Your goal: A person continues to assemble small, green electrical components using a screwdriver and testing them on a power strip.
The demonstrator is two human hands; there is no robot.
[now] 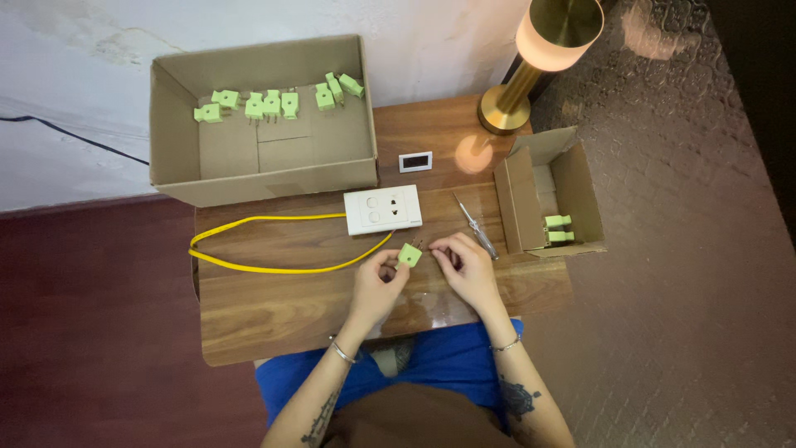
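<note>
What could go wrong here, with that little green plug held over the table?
The green plug is pinched only at fingertips between the left hand and right hand; it might slip onto the wooden table. The screwdriver lies just beside the right hand, so a nudge could roll it. The yellow cable loops near the left hand and might snag.

Eleven green plugs; two boxes; one lamp

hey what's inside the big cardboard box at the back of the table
The big cardboard box holds about nine loose light green plugs along its far side; the rest shows bare cardboard floor. Its near wall may hide a strip of floor.
</note>
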